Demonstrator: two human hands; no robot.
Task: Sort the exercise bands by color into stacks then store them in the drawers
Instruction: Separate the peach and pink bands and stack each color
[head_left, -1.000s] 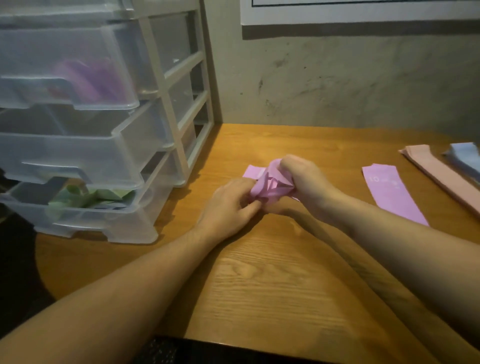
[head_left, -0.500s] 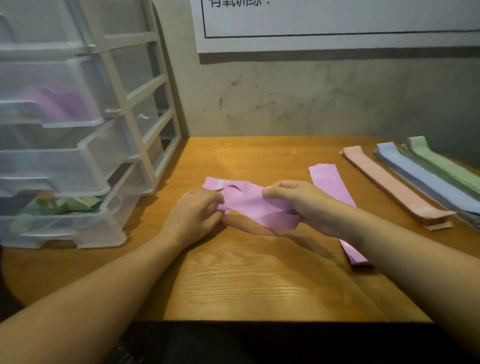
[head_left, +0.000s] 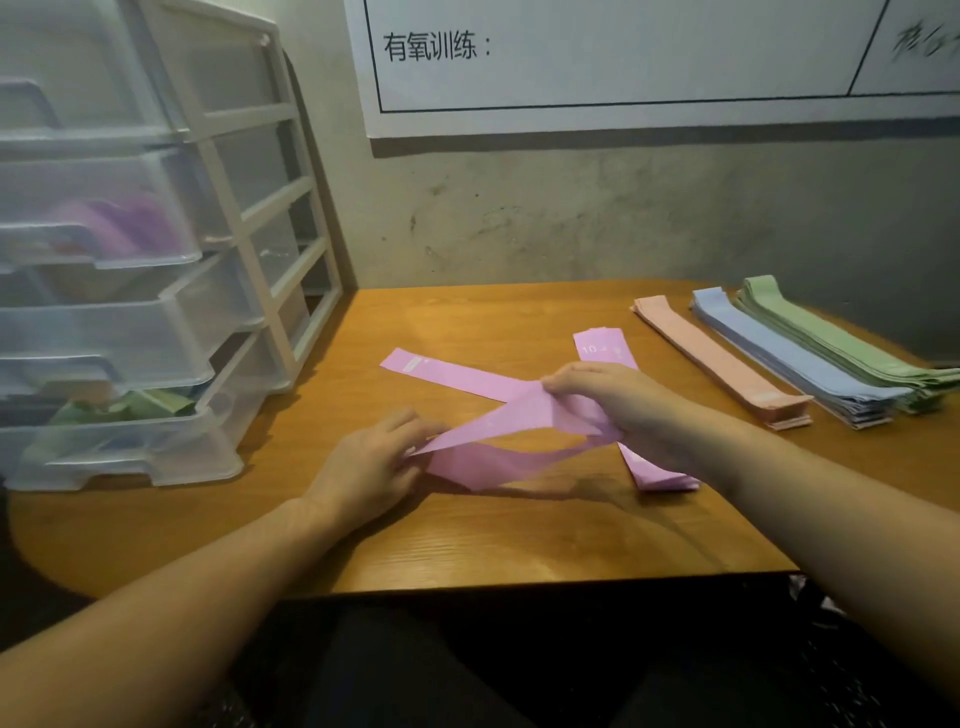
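- On wooden desk (head_left: 467, 540), centre: pink band (head_left: 498, 421) held up off the surface betw. both hands, twisted, loop hanging open below; one end trails back-left and lies flat on the desk, white label showing.
- L hand (head_left: 363, 467): fingers curled round the near-left end of the pink band, pinching it; heel of hand close to the desk.
- R hand (head_left: 618, 400): thumb and fingers closed on the band's upper right part, knuckles up.
- Pink stack (head_left: 608, 351): flat on desk behind and under R hand, far end printed "10", near end sticking out below the wrist.
- Peach stack (head_left: 722, 364): just right of the pink stack, long, angled toward the back wall.
- Blue stack (head_left: 795, 364): beside the peach one, touching the green.
- Green stack (head_left: 841, 343): farthest right, at the desk edge.
- Drawer unit (head_left: 249, 218): left side of desk, white frame, clear plastic drawers, several pulled partway out.
- Upper drawer (head_left: 104, 228): purple/pink bands inside, blurred.
- Bottom drawer (head_left: 119, 447): crumpled green bands inside.
- Wall chart (head_left: 623, 62): white sheet w/ black rules and printed characters, above the desk on a grey wall.
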